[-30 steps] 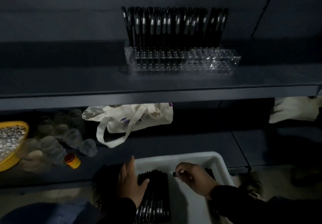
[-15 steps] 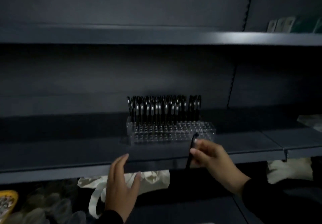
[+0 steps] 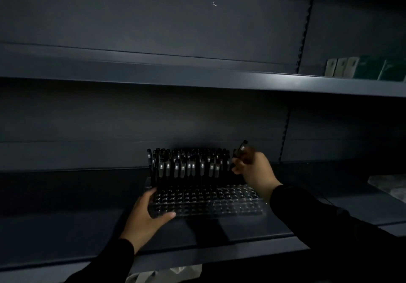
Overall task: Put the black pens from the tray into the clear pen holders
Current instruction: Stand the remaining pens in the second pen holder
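The right hand (image 3: 252,170) pinches one black pen (image 3: 241,149) at the right end of the back rows. This pen is tilted: its long axis runs from lower left to upper right, and its top end points up and to the right. Its lower part is hidden behind the fingers. The other pens (image 3: 189,166) stand upright in the far rows of the clear holder (image 3: 208,203), which sits on the dark shelf (image 3: 66,216). The near rows of the holder have only bare holes. The left hand (image 3: 147,212) holds the holder's near left corner, fingers on the side and thumb along the front edge.
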`<state>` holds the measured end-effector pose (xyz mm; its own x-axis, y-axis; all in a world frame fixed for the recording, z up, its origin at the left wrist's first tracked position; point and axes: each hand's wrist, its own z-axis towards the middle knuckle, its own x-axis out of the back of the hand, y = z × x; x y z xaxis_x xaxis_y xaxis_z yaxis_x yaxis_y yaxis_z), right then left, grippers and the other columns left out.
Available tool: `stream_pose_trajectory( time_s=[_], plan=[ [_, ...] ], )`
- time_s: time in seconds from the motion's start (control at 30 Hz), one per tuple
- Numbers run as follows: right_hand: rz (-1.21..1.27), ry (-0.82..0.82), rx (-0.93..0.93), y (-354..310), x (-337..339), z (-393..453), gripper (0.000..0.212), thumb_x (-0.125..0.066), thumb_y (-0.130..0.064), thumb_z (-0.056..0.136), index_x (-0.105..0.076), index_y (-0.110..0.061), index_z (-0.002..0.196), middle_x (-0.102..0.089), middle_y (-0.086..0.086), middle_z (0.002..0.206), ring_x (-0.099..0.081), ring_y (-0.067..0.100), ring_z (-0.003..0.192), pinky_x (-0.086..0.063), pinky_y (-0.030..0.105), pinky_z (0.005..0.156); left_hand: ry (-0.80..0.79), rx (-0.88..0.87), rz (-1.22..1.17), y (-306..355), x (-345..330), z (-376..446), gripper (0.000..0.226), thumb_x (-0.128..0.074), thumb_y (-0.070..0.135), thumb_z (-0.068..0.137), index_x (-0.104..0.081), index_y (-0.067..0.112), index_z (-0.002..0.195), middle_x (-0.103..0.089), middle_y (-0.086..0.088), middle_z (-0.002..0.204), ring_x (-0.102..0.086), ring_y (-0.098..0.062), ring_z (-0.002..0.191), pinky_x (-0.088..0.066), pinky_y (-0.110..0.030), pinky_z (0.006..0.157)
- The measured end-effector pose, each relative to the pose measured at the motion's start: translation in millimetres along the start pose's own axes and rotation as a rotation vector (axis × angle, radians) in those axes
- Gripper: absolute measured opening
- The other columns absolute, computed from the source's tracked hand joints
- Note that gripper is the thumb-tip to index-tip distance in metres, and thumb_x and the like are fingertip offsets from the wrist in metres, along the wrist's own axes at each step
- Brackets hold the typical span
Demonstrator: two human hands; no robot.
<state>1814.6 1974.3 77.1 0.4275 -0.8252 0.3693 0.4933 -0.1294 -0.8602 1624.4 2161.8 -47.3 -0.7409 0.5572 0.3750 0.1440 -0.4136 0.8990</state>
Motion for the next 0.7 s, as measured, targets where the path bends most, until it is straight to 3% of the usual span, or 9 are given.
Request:
stream_pose_trajectory(
  time_s=[0.07,0.13,0.23,0.3,0.4,0.57,0.7],
  plan=[
    [-0.063,0.001,0.032,5,-8,4,0.003,-0.055,-0.003,0.092,-0.056,-0.006,0.094,-0.061,0.006,0.080,-0.058,0.013,0.066,-0.048,0.025,0.061,-0.001,0.006,-0.009,-6,-2,4,0.068,-0.084,0.024,0.069,-0.042,0.041,0.119,-0.051,0.006,0.128,-0.049,-0.013,0.121,-0.039,-0.033,0.103],
    [-0.098,-0.009,0.027,10,-14,7,0.007,-0.056,-0.004,0.091,-0.055,-0.011,0.093,-0.060,0.003,0.080,-0.057,0.011,0.065,-0.047,0.022,0.060,-0.005,0.010,-0.016,-10,-3,7,0.069,-0.082,0.024,0.070,-0.041,0.040,0.123,-0.051,0.008,0.128,-0.049,-0.012,0.122,-0.039,-0.034,0.104],
    [0.045,-0.097,-0.045,12,-19,7,0.011,-0.045,0.005,0.095,-0.049,-0.005,0.098,-0.053,0.003,0.083,-0.053,0.012,0.067,-0.043,0.018,0.052,-0.001,-0.001,-0.004,-13,-4,8,0.068,-0.081,0.024,0.072,-0.041,0.041,0.124,-0.052,0.009,0.127,-0.050,-0.010,0.118,-0.040,-0.031,0.102],
    [0.009,-0.150,-0.042,19,-22,5,0.018,-0.040,0.011,0.095,-0.046,-0.003,0.104,-0.049,0.004,0.090,-0.051,0.012,0.070,-0.040,0.016,0.048,0.016,-0.008,0.005,-14,-4,8,0.068,-0.081,0.026,0.071,-0.042,0.042,0.124,-0.053,0.009,0.128,-0.051,-0.009,0.118,-0.041,-0.032,0.102],
    [-0.127,-0.225,-0.061,31,-32,-1,0.014,-0.046,0.007,0.093,-0.049,-0.004,0.101,-0.050,0.009,0.097,-0.055,0.013,0.078,-0.043,0.024,0.062,0.008,0.000,0.020,-14,-4,6,0.070,-0.080,0.026,0.073,-0.042,0.038,0.131,-0.052,0.010,0.130,-0.050,-0.009,0.120,-0.039,-0.029,0.101],
    [-0.182,-0.196,-0.019,38,-36,-4,0.002,-0.052,0.002,0.094,-0.050,0.000,0.094,-0.048,-0.001,0.080,-0.050,0.003,0.065,-0.042,0.013,0.057,0.022,-0.008,0.056,-14,-4,6,0.075,-0.080,0.030,0.072,-0.040,0.036,0.135,-0.050,0.009,0.135,-0.047,-0.011,0.124,-0.039,-0.034,0.105],
    [-0.163,-0.197,-0.072,38,-38,0,0.014,-0.058,-0.006,0.092,-0.054,0.008,0.094,-0.053,0.007,0.083,-0.053,0.015,0.075,-0.046,0.033,0.071,0.030,-0.010,0.051,-15,-4,6,0.072,-0.082,0.031,0.070,-0.040,0.044,0.127,-0.053,0.010,0.131,-0.049,-0.010,0.121,-0.040,-0.033,0.104]
  ],
)
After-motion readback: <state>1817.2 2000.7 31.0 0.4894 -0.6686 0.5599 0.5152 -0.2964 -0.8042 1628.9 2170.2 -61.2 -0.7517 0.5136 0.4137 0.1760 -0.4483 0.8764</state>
